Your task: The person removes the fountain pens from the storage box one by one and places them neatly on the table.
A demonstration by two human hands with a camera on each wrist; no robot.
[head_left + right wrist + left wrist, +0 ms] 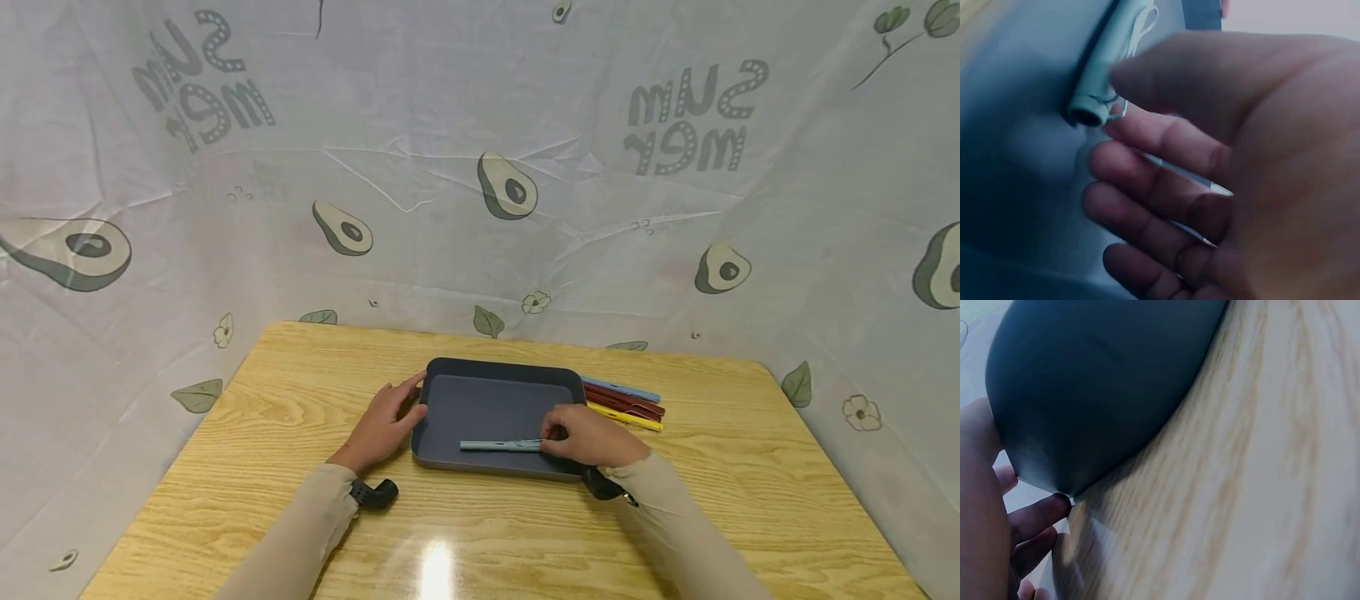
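Observation:
A dark grey rectangular tray (495, 362) lies on the wooden table. In it, along the near side, lies a pale blue-green pen (498, 446) with a wire clip. My right hand (596, 437) pinches the clip end of this pen between thumb and index finger; in the right wrist view the pen (1107, 65) shows a round hollow end, and the other fingers curl loosely below it. My left hand (381, 427) rests against the outside of the tray's left wall, its fingers fairly straight. The left wrist view shows those fingertips beside the tray (1097, 381).
Right of the tray lie several pens side by side: a blue pen (626, 389), dark red pens (626, 402) and a yellow pen (633, 418). Their left ends are hidden behind the tray. A curtain (427, 192) with printed avocados hangs behind the table (315, 367).

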